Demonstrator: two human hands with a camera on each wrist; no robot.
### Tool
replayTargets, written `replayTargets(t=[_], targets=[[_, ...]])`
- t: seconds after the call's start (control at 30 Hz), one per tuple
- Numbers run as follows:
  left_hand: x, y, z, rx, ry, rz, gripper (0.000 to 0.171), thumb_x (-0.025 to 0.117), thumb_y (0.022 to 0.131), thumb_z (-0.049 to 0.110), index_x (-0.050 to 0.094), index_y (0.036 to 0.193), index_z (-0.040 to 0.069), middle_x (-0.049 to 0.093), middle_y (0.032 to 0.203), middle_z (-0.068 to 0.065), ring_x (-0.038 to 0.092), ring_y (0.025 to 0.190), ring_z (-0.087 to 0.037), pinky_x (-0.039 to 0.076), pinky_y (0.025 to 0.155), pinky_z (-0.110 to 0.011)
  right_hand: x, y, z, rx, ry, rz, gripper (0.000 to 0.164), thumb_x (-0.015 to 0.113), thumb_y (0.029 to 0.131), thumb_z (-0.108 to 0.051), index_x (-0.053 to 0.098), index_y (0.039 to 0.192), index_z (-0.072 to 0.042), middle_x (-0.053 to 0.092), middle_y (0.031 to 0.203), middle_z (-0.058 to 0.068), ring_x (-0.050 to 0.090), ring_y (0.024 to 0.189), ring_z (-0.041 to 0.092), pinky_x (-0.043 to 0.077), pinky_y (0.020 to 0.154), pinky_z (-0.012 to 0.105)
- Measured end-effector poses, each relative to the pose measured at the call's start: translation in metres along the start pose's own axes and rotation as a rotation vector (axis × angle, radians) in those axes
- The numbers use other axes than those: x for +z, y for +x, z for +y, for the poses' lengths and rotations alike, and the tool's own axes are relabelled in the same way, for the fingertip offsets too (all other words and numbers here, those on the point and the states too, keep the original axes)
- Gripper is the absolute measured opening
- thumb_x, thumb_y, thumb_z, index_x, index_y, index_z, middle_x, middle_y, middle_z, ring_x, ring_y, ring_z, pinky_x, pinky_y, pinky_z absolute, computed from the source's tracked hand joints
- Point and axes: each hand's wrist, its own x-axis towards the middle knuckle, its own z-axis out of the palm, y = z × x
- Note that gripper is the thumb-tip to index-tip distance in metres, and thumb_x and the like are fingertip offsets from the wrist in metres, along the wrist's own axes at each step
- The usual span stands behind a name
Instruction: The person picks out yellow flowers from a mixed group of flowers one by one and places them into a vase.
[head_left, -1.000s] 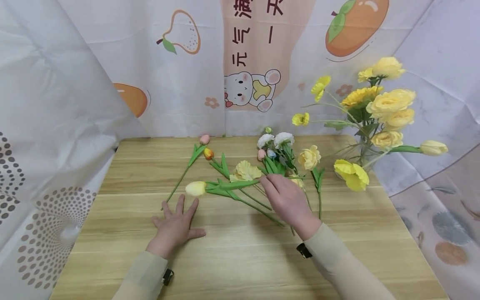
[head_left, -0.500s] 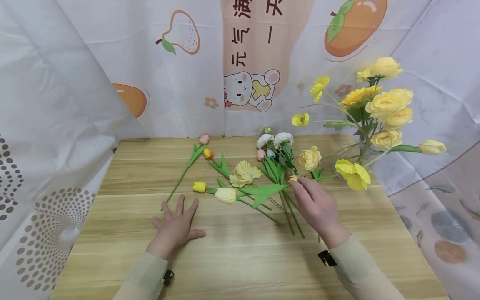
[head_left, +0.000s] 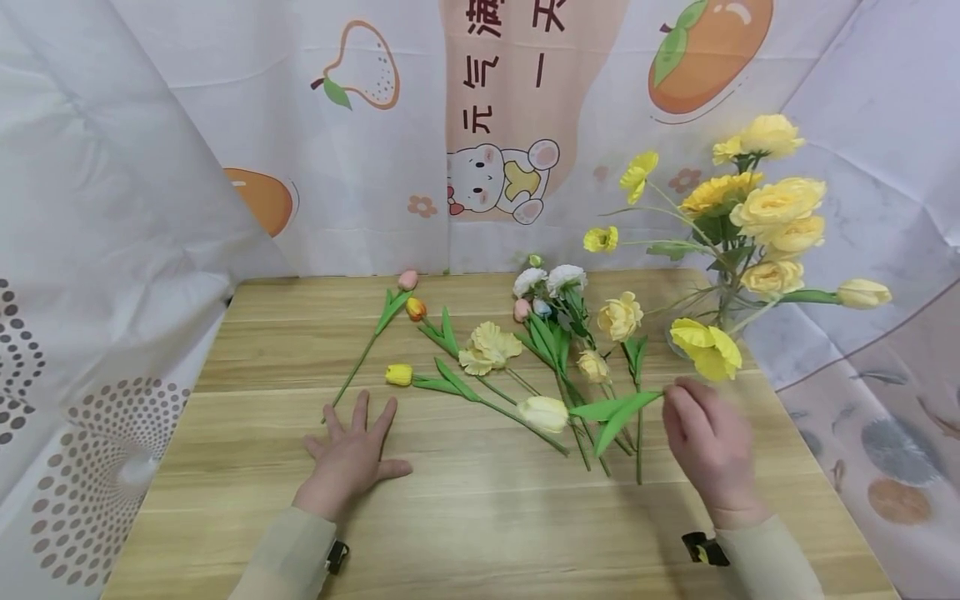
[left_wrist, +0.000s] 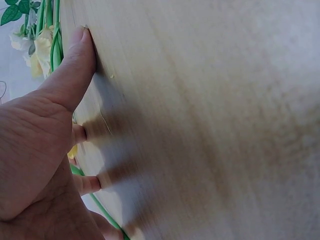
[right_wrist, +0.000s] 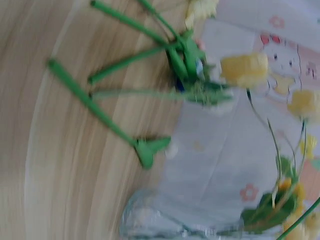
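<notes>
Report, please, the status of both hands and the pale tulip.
Right hand: holds pale tulip. Left hand: spread, touching table. Loose stems behind tulip, head view.

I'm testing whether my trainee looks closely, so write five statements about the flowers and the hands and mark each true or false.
1. The right hand holds a pale tulip. True.
2. The left hand is gripping the vase. False: the left hand rests on the table, fingers spread.
3. The orange tulip lies on the table. True.
4. The vase has no flowers in it. False: the glass vase holds yellow flowers.
5. The white flowers lie near the table's far edge. True.
</notes>
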Motion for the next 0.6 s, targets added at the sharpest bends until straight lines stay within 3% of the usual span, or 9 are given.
replayTargets(t=[0.17,0.3,0.4,0.53,0.6], targets=[[0.0,-0.001,0.001,0.012,0.007,0.013,0.106,0.07,0.079,0.072,0.028,0.163,0.021,0.011,0.166,-0.031,0.005,0.136,-0.077,0.018,0.085,-0.095,-0.015,-0.001,0.014,0.085,-0.079,0.031,0.005,0.058,0.084,0.01,0.063,0.082,0.01,0.065,0.08,0.025,0.057,0.061,0.043,0.044,0.056,0.045],[-0.001,-0.001,0.0,0.011,0.004,0.015,0.106,0.07,0.08,0.071,0.029,0.163,0.021,0.011,0.166,-0.031,0.005,0.136,-0.078,0.018,0.086,-0.095,-0.017,0.002,0.029,0.129,-0.138,0.075,0.009,0.061,0.08,0.016,0.062,0.086,0.01,0.067,0.086,0.026,0.059,0.067,0.046,0.046,0.061,0.047],[-0.001,-0.002,0.0,0.009,-0.001,0.013,0.106,0.07,0.08,0.071,0.029,0.163,0.021,0.01,0.166,-0.031,0.004,0.136,-0.078,0.017,0.086,-0.095,-0.015,0.003,0.043,0.154,-0.16,0.085,0.012,0.061,0.083,0.015,0.063,0.094,0.009,0.071,0.093,0.025,0.062,0.074,0.047,0.054,0.072,0.045],[-0.001,-0.002,0.0,0.01,0.002,0.015,0.106,0.069,0.08,0.072,0.028,0.163,0.021,0.01,0.166,-0.031,0.004,0.136,-0.078,0.017,0.086,-0.095,-0.016,0.001,0.06,0.227,-0.192,0.007,0.011,0.059,0.089,0.012,0.064,0.099,0.009,0.071,0.1,0.025,0.064,0.081,0.048,0.055,0.079,0.047],[-0.001,-0.002,0.0,0.011,0.005,0.017,0.106,0.069,0.08,0.072,0.028,0.163,0.021,0.011,0.166,-0.031,0.004,0.136,-0.078,0.017,0.085,-0.095,-0.017,0.001,0.067,0.258,-0.208,-0.038,0.011,0.057,0.092,0.011,0.064,0.1,0.009,0.071,0.102,0.026,0.064,0.084,0.049,0.051,0.072,0.053]])
